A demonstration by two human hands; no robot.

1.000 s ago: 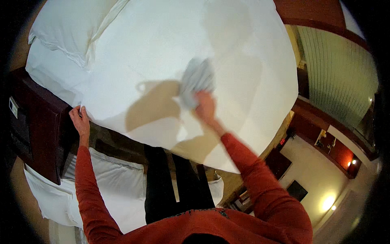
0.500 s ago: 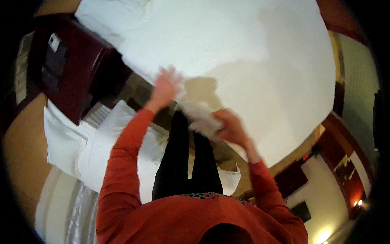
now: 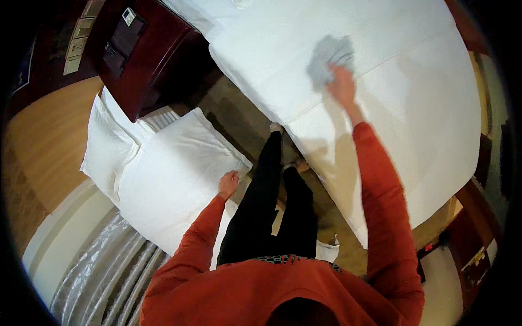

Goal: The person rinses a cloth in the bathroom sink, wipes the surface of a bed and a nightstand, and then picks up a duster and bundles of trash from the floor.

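white bed [image 3: 402, 108] | right hand [image 3: 341, 85] grips grey cloth [image 3: 329, 54], fingers hidden | left hand [image 3: 228, 183] curled on pillow [image 3: 174, 179]

The person wears a rust-red long-sleeved top, loose and soft, with the sleeves reaching to the wrists. At the lower hem there is a narrow dark band with a small pattern. The trousers are black and slim. Both the left hand [image 3: 228, 183] and the right hand [image 3: 342, 86] are bare, without gloves.
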